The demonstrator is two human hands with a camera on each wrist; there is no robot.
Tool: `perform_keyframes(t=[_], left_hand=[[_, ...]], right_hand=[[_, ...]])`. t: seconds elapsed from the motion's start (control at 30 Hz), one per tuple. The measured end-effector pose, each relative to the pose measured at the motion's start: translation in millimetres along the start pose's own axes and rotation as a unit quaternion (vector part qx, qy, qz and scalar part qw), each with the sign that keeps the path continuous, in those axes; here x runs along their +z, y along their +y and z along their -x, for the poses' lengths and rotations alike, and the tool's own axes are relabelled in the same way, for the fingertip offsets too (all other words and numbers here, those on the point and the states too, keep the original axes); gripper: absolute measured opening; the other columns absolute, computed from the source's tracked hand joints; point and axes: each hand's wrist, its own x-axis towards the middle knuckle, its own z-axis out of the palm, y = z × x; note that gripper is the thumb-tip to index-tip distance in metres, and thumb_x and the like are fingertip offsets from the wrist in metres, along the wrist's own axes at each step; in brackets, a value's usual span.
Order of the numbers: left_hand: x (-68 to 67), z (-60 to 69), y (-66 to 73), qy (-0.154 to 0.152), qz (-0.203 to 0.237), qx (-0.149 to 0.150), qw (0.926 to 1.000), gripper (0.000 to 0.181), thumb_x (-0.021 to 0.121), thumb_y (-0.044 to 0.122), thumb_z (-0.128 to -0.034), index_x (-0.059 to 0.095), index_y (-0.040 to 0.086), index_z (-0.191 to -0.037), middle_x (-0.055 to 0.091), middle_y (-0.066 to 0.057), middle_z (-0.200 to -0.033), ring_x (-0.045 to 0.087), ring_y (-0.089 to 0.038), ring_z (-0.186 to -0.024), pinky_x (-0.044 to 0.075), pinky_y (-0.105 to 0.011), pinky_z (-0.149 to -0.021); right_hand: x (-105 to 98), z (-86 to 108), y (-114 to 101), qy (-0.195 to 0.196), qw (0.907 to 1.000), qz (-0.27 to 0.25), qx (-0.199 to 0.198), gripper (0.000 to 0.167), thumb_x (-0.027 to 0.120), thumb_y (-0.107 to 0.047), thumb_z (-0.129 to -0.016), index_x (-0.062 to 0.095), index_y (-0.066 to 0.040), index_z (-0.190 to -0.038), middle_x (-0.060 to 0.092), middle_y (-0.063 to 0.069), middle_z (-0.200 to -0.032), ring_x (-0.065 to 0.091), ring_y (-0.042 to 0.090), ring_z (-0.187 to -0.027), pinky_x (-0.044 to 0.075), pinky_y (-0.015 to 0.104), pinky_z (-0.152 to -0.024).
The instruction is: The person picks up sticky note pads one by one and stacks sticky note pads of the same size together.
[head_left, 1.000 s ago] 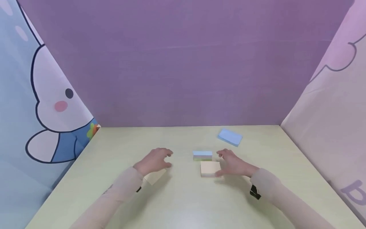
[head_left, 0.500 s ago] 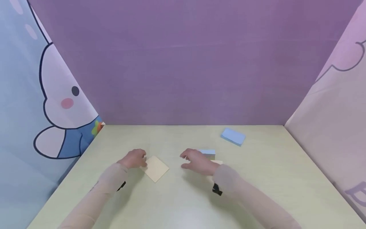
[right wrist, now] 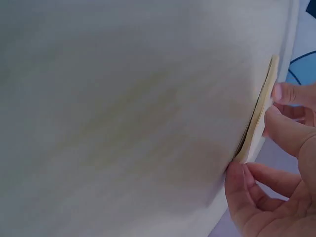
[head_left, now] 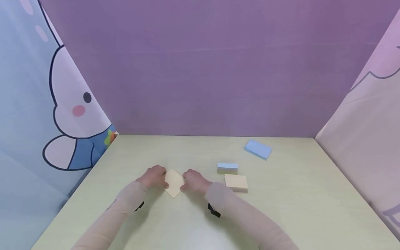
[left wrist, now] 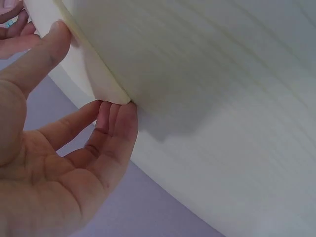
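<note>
A thin, pale yellow square pad, like sticky notes (head_left: 174, 183), lies cornerwise on the table between both hands in the head view. My left hand (head_left: 153, 176) grips its left corner; in the left wrist view the thumb rests along one edge and the fingertips (left wrist: 127, 116) curl at the corner. My right hand (head_left: 195, 182) holds the opposite corner. Seen from the right wrist, that thumb and fingers sit against two sides of the pad (right wrist: 256, 121), whose edge looks slightly lifted. Fingers partly cover both corners.
Right of the hands, a cream pad (head_left: 236, 182) lies in front of a narrow block with a light blue top (head_left: 227, 166). A blue rectangular pad (head_left: 258, 149) lies farther back. A purple backdrop (head_left: 206, 76) rises behind the table (head_left: 300, 194).
My right hand has moved left, away from the cream pad, to the yellow pad. My left hand drew back left, then came in to its left corner. Both now hold it.
</note>
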Motion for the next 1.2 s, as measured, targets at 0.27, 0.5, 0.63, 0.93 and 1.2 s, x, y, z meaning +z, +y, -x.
perform_keyframes(t=[0.27,0.5,0.63,0.93,1.2], left_hand=[[1.9,-0.3,12.2,0.006,-0.004,0.007,1.0,0.04,0.078,0.013,-0.0662,0.06,-0.001,-0.099,0.058,-0.006,-0.087,0.05,-0.019,-0.075,0.045,-0.034,-0.07],[3.7,-3.8,17.3,0.011,-0.003,0.014,0.9998,0.042,0.079,0.009,-0.0646,0.06,-0.002,-0.1,0.058,-0.008,-0.089,0.052,-0.019,-0.076,0.047,-0.035,-0.073],[6.1,-7.5,20.1,0.011,-0.002,0.02,0.9997,0.042,0.079,0.007,-0.0627,0.06,-0.001,-0.1,0.058,-0.007,-0.089,0.052,-0.019,-0.076,0.047,-0.034,-0.072],[9.2,-13.1,24.4,0.002,-0.008,0.028,0.9996,0.041,0.08,0.004,-0.0613,0.061,0.0,-0.098,0.057,-0.006,-0.087,0.051,-0.018,-0.075,0.046,-0.033,-0.072],[11.6,-13.6,29.6,0.0,-0.01,0.041,0.9991,0.038,0.079,0.008,-0.0632,0.061,0.0,-0.096,0.055,-0.006,-0.086,0.049,-0.018,-0.074,0.045,-0.033,-0.071]], right_hand=[[3.4,-0.1,4.3,0.018,0.9995,0.0,0.026,0.026,0.074,-0.02,-0.075,0.062,-0.002,-0.089,0.053,0.002,-0.081,0.044,0.012,-0.07,0.04,0.022,-0.067],[1.7,7.3,5.7,0.029,0.9989,-0.024,0.03,0.026,0.075,-0.019,-0.073,0.062,-0.001,-0.088,0.054,0.002,-0.079,0.044,0.012,-0.069,0.039,0.023,-0.065],[1.3,11.6,6.2,0.034,0.9978,-0.034,0.045,0.027,0.076,-0.02,-0.072,0.06,-0.002,-0.085,0.052,0.002,-0.075,0.042,0.013,-0.066,0.037,0.023,-0.06],[-0.3,17.3,6.4,0.042,0.9966,-0.046,0.054,0.028,0.077,-0.019,-0.07,0.058,-0.001,-0.08,0.049,0.001,-0.07,0.04,0.014,-0.063,0.033,0.023,-0.056],[-4.3,18.2,14.4,0.035,0.9964,-0.047,0.063,0.025,0.077,-0.016,-0.068,0.058,-0.003,-0.077,0.051,0.0,-0.069,0.042,0.014,-0.062,0.035,0.023,-0.056]])
